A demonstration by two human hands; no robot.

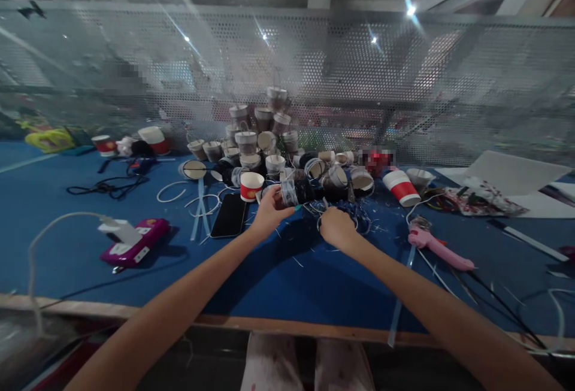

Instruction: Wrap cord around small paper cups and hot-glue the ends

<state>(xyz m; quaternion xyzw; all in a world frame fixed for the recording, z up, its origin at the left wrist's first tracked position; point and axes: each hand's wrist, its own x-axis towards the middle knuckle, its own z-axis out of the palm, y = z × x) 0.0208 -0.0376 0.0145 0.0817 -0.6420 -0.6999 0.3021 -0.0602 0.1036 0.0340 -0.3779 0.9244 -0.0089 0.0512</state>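
Head camera: right of the phone (229, 215), the left hand (268, 214) pinches a wrapped cup (295, 190), best held steady; I cannot tell the curled right hand (338, 227)'s hold.

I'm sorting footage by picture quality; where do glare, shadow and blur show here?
In the head view, bright white lights flare into streaks at the grey perforated metal screen; also there, the background through it is blurred, and a dark shadow darkens the flat blue tabletop below the left hand and right hand.
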